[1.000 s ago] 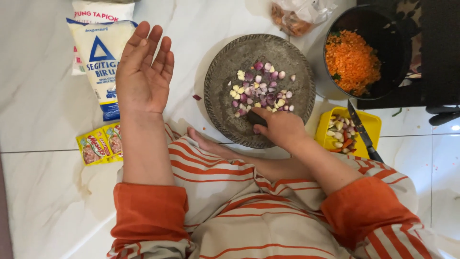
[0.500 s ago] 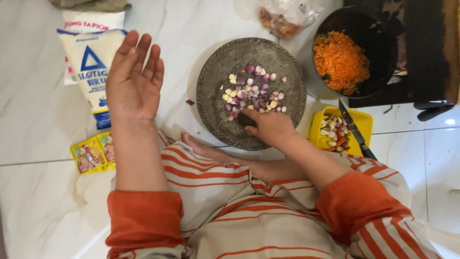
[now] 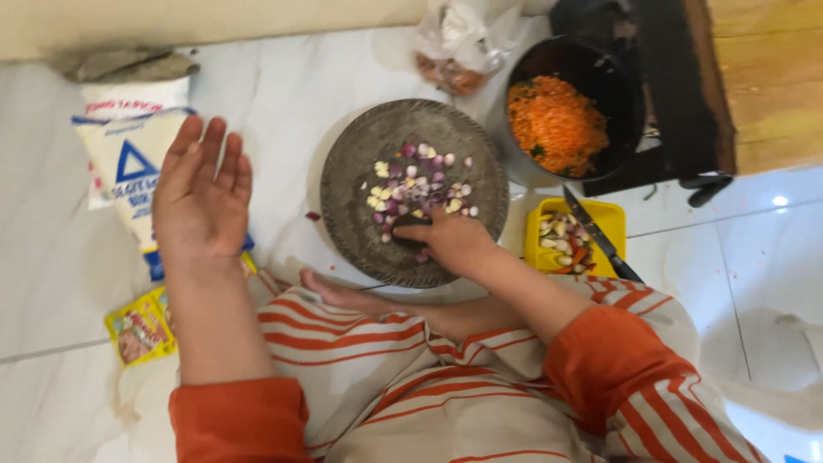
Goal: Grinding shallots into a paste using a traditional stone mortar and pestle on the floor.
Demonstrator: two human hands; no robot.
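The person sits on a white tiled floor (image 3: 283, 103) with a round stone grinding plate (image 3: 351, 197) just ahead of the knees. The right hand (image 3: 450, 240) rests on the near part of the plate, fingers curled around a small dark object, probably a pestle, though most of it is hidden. Chopped shallot and garlic pieces (image 3: 416, 184) lie directly beyond that hand, toward the plate's middle, touching its fingertips. The left hand (image 3: 201, 201) hangs open, palm up and fingers spread, well off to the left of the plate and holding nothing; it is over a white flour bag (image 3: 120, 146). The right hand is plainly the nearer one. Farther right of it stand a black bowl of grated carrot (image 3: 557, 124) and a yellow tray (image 3: 600, 214) with a knife (image 3: 596, 236) across it.
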